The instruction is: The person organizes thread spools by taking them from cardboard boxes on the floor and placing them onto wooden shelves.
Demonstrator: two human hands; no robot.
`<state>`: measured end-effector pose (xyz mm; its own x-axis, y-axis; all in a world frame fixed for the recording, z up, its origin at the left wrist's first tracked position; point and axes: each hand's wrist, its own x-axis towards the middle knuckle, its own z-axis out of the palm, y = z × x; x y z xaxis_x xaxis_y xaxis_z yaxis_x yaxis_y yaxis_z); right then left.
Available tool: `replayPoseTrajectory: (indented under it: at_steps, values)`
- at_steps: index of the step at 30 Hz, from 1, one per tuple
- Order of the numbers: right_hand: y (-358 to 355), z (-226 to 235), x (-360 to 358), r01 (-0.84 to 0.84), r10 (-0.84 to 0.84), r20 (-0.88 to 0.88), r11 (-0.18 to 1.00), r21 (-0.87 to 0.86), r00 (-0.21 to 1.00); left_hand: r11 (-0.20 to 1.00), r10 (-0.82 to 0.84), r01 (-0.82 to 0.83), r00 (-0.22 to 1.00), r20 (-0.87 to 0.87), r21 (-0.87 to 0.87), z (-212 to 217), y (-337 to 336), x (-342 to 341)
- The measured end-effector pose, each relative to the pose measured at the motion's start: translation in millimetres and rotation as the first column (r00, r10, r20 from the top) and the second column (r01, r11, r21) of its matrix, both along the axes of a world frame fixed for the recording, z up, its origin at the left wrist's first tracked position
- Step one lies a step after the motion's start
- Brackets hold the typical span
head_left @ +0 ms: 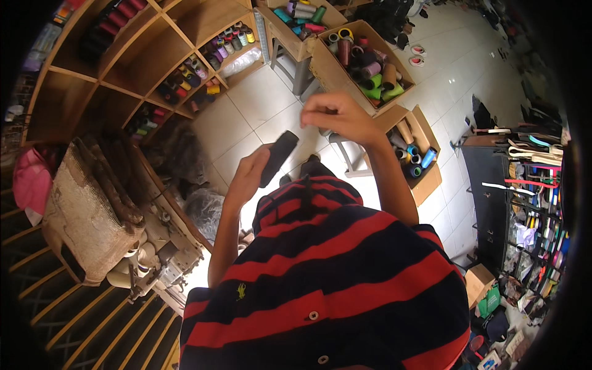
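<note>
My left hand (250, 171) is wrapped round a black thread spool (281, 155), held tilted in front of my body with its upper end pointing away to the right. My right hand (345, 118) is raised farther out and to the right, apart from the spool. Its fingers are curled and pressed together at the tips. Whether a thread runs between them is too fine to see. Beyond the right hand stands a cardboard box (319, 69) of coloured thread cones, and a smaller open box (427, 192) of spools is just right of my right forearm.
Wooden shelves (98, 79) with rows of spools line the far left. A sewing machine (169, 277) and a worn chair back (83, 206) are at the near left. A dark cabinet (485, 185) and cluttered racks fill the right side. Grey stools (302, 77) stand under the boxes.
</note>
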<state>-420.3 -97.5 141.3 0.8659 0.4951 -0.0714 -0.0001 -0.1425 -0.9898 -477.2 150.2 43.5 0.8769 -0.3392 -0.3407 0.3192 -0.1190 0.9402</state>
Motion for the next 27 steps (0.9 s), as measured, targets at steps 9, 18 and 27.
replayPoseTrajectory:
  at_steps: [9,18,27]
  values:
    - [-98,-92,-30,0.166,-0.145,-0.359,0.986,0.029,0.922,0.921,0.177,-0.206,0.977,-0.114,-0.330,35,-23,69]
    - [-137,-66,64,0.442,-0.454,-0.063,0.885,-0.145,0.889,0.885,-0.464,0.466,0.879,0.113,0.010,3,-112,98]
    - [-150,-73,58,-0.183,0.194,-0.092,0.976,0.118,0.977,0.863,-0.104,-0.007,0.976,-0.190,-0.506,47,-147,161]
